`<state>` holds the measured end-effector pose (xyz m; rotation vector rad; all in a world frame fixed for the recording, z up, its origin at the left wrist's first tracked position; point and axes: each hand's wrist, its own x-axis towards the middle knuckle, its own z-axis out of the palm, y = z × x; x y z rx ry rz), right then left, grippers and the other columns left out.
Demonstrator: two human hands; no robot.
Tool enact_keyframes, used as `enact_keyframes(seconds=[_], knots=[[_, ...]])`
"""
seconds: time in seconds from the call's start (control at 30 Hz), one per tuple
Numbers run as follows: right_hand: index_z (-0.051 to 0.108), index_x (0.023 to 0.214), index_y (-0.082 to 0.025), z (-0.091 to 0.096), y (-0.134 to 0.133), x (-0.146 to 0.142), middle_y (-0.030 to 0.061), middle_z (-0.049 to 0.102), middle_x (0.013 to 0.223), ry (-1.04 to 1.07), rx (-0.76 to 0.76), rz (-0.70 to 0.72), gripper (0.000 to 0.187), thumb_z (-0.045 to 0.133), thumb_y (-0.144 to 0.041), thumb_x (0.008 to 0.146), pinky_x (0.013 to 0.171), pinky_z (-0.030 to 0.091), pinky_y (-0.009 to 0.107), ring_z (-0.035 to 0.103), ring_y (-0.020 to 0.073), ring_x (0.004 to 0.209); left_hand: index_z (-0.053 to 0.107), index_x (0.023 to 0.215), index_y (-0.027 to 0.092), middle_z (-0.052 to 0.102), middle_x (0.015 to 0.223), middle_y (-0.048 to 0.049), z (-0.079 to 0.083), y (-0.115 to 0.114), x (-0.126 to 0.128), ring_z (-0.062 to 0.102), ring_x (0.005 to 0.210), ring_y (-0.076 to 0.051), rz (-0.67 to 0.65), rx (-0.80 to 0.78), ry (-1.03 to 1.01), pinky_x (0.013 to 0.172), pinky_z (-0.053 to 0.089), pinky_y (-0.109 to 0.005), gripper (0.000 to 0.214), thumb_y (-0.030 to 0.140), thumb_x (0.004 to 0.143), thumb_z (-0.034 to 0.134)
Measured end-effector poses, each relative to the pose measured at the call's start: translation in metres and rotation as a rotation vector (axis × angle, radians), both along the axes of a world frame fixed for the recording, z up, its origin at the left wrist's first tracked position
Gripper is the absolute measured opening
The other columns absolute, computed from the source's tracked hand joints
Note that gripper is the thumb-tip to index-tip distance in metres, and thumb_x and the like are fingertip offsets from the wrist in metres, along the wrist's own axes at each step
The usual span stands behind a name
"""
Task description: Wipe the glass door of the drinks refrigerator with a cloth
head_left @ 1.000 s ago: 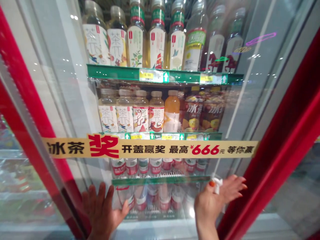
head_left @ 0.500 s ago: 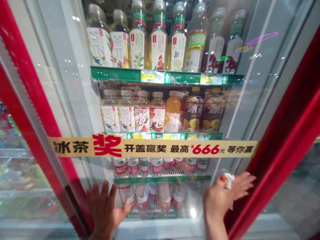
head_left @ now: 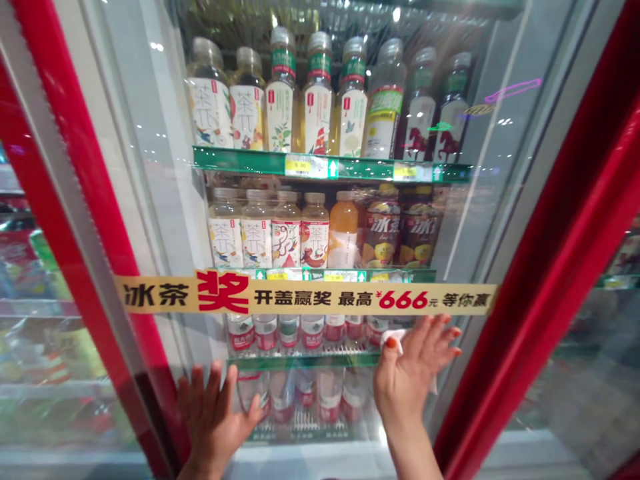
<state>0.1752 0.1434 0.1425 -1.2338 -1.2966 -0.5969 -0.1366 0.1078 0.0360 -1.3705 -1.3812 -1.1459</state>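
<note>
My left hand (head_left: 215, 417) is at the lower left of the glass door, its fingers spread and nothing in it. Whether its palm touches the pane cannot be made out. On the lower right part of the door, my right hand (head_left: 407, 377) keeps a white tissue (head_left: 393, 338) under its thumb and palm against the glass, fingers stretched up and to the right. Most of the tissue is hidden by the hand. A yellow promotional strip (head_left: 345, 298) with black and red lettering runs across the door just above both hands.
Behind the glass, bottled drinks (head_left: 320, 100) stand on several shelves with green edges (head_left: 240, 157) and price tags. A red door frame (head_left: 540, 247) borders the right side, and a red post (head_left: 100, 220) the left. Another blurred display stands farther left.
My right hand has slid left and slightly up with the tissue, away from the red frame. My left hand has stayed nearly in place. The view has shifted a little upward.
</note>
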Motion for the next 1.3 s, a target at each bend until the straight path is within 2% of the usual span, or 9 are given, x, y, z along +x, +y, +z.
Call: enact_keyframes(seconds=[0.17, 0.27, 0.43, 0.6, 0.73, 0.83, 0.93, 1.13, 1.3], knots=[[0.024, 0.176, -0.027, -0.005, -0.022, -0.072, 0.0031, 0.028, 0.181, -0.458, 0.109, 0.225, 0.082, 0.058, -0.027, 0.101, 0.141, -0.003, 0.063, 0.002, 0.0268, 0.174, 0.023, 0.174, 0.035, 0.042, 0.176, -0.0121, 0.024, -0.009, 0.0, 0.029, 0.169, -0.039, -0.034, 0.02, 0.091, 0.138, 0.028, -0.068, 0.1, 0.035, 0.089, 0.076], [0.031, 0.174, -0.021, -0.01, -0.034, -0.083, 0.0023, 0.034, 0.179, -0.571, 0.135, 0.366, 0.079, 0.059, -0.025, 0.1, 0.143, 0.003, 0.047, 0.013, 0.0232, 0.173, 0.046, 0.163, 0.028, 0.059, 0.161, -0.0172, 0.042, -0.031, 0.019, 0.047, 0.159, -0.038, -0.143, 0.007, -0.041, 0.131, 0.04, -0.064, 0.076, 0.026, 0.092, 0.073], [0.008, 0.176, -0.01, -0.008, -0.033, -0.063, 0.0147, 0.017, 0.184, -0.488, 0.114, 0.548, 0.091, 0.051, -0.017, 0.097, 0.135, 0.034, 0.057, 0.016, 0.0285, 0.172, 0.063, 0.148, 0.028, 0.077, 0.129, -0.0097, 0.071, -0.055, 0.083, 0.077, 0.103, -0.02, -0.628, -0.296, -0.577, 0.09, 0.063, -0.031, 0.051, 0.04, 0.098, 0.067], [0.002, 0.177, -0.014, -0.004, -0.057, -0.053, 0.0156, 0.013, 0.185, -0.387, 0.014, 0.714, 0.09, 0.048, -0.02, 0.1, 0.129, 0.046, 0.055, 0.022, 0.032, 0.17, 0.075, 0.122, 0.018, 0.081, 0.115, -0.0137, 0.113, -0.056, 0.118, 0.077, 0.096, -0.025, -0.979, -0.555, -1.237, 0.086, 0.062, -0.033, 0.064, 0.061, 0.077, 0.085], [0.019, 0.177, -0.03, -0.027, -0.096, -0.034, 0.0139, 0.032, 0.181, -0.078, -0.097, 0.704, 0.083, 0.054, -0.022, 0.103, 0.119, 0.057, 0.054, 0.044, 0.0358, 0.161, 0.071, 0.125, 0.019, 0.08, 0.118, -0.0131, 0.136, -0.076, 0.11, 0.076, 0.098, -0.025, -1.07, -0.572, -1.45, 0.084, 0.061, -0.031, 0.072, 0.066, 0.073, 0.089], [0.028, 0.175, -0.034, -0.057, -0.115, -0.03, 0.0192, 0.045, 0.174, 0.29, -0.142, 0.75, 0.076, 0.059, -0.029, 0.105, 0.102, 0.068, 0.05, 0.061, 0.0377, 0.148, 0.067, 0.131, 0.022, 0.079, 0.121, -0.0118, 0.132, -0.098, 0.109, 0.076, 0.101, -0.025, -1.051, -0.59, -1.494, 0.083, 0.06, -0.03, 0.073, 0.067, 0.076, 0.086], [0.027, 0.175, -0.034, -0.074, -0.12, -0.034, 0.0222, 0.057, 0.163, 0.615, -0.315, 0.981, 0.086, 0.068, -0.052, 0.101, 0.091, 0.071, 0.048, 0.072, 0.0384, 0.134, 0.068, 0.129, 0.024, 0.079, 0.12, -0.0124, 0.115, -0.112, 0.114, 0.076, 0.094, -0.025, -1.146, -0.752, -1.475, 0.076, 0.06, -0.03, 0.068, 0.066, 0.078, 0.085], [0.078, 0.131, -0.022, -0.053, -0.117, -0.014, 0.0138, 0.083, 0.114, 1.001, -0.664, 1.033, 0.071, 0.09, -0.068, 0.077, 0.082, 0.069, 0.038, 0.082, 0.0319, 0.099, 0.065, 0.138, 0.026, 0.077, 0.126, -0.0126, 0.091, -0.116, 0.104, 0.077, 0.104, -0.026, -1.176, -0.748, -1.474, 0.088, 0.061, -0.033, 0.068, 0.059, 0.082, 0.084], [0.079, 0.13, -0.022, -0.045, -0.13, -0.03, 0.0107, 0.083, 0.103, 0.946, -0.657, 1.206, 0.078, 0.089, -0.075, 0.074, 0.069, 0.067, 0.038, 0.081, 0.0283, 0.083, 0.069, 0.133, 0.025, 0.08, 0.114, -0.0118, 0.081, -0.115, 0.115, 0.076, 0.091, -0.021, -1.153, -0.783, -1.423, 0.085, 0.06, -0.03, 0.065, 0.058, 0.08, 0.086]])
